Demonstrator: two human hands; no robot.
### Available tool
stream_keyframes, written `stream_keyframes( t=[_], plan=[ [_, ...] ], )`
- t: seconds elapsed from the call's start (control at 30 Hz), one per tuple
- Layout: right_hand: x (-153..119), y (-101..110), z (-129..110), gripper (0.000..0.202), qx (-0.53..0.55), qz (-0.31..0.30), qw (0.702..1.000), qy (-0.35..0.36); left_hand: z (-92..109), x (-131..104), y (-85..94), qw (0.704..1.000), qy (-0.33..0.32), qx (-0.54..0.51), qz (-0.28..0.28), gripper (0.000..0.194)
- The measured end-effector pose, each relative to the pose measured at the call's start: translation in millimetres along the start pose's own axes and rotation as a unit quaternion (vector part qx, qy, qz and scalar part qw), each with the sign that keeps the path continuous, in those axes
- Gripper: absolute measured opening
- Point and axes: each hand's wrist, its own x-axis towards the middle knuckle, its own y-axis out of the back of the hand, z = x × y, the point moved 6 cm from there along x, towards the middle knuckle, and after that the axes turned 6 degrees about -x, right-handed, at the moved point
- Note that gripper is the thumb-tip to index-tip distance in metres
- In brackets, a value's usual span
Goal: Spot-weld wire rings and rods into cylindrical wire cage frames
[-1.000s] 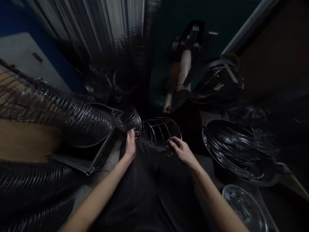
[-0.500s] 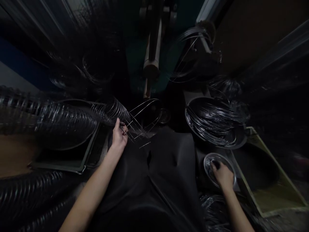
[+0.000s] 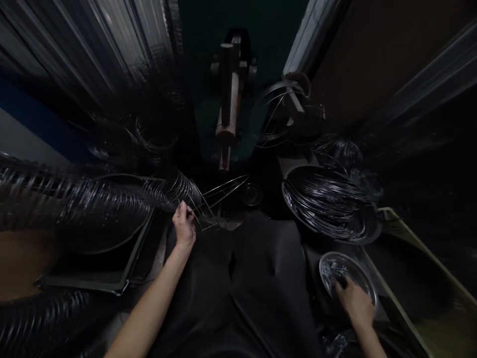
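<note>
Left hand (image 3: 184, 226) left of centre, clamped on a thin, silvery wire framework (image 3: 223, 187) near the frame's centre, right hand (image 3: 356, 301) well apart at lower right, dipped in a round, shiny bowl (image 3: 367, 278) of small grey metal pieces (image 3: 333, 271), its grip too shadowed to tell

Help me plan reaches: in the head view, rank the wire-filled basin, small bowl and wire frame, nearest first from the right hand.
1. Small bowl: at the right hand.
2. Wire-filled basin: beyond the bowl.
3. Wire frame: in the left hand.
</note>
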Motion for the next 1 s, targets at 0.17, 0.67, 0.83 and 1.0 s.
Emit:
stream_keyframes(
  t=[0.17, 0.67, 0.83, 1.0],
  plan=[
    [-14, 52, -55, 0.029, 0.073, 0.041, 0.996, -0.021, 9, 2, -2.5, 0.998, -0.055, 0.034, -0.021, 0.044],
    [-76, 61, -360, 0.028, 0.711, -0.297, 0.637, 0.012, 19, 10, -10.0, 0.995, -0.087, 0.043, -0.027, 0.044],
    [-83, 68, -389, 0.027, 0.749, -0.309, 0.586, -0.026, 15, 20, -4.7, 0.994, -0.083, 0.072, -0.027, 0.044],
    [-94, 79, -402, 0.032, 0.764, -0.33, 0.553, -0.023, 11, 33, 1.5, 0.992, -0.082, 0.097, -0.019, 0.044]
  ],
)
